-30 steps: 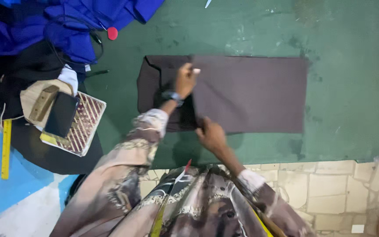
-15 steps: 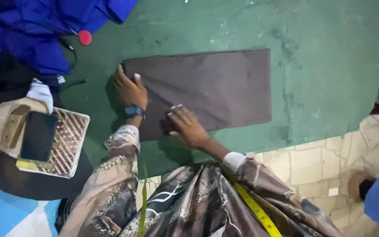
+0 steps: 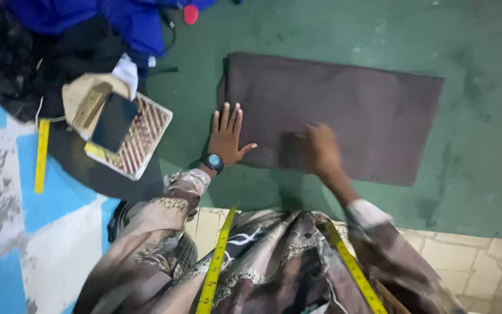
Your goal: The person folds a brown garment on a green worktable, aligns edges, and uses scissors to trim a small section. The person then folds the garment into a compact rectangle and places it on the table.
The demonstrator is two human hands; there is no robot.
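Lying flat on green table (image 3: 321, 29): folded dark brown cloth (image 3: 344, 110). Left hand (image 3: 226, 135) spread, palm down on cloth's left end, grasping nothing. Right hand (image 3: 322, 150) blurred on cloth's near edge; grip unclear. Yellow tape measure (image 3: 216, 273) around neck. Phone (image 3: 113, 122) on notebook (image 3: 140, 142), left.

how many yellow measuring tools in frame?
2. A yellow ruler lies flat on the blue patch at far left. A yellow tape measure hangs round the person's neck, both ends showing at bottom centre. Others may be hidden under the blue cloth pile.
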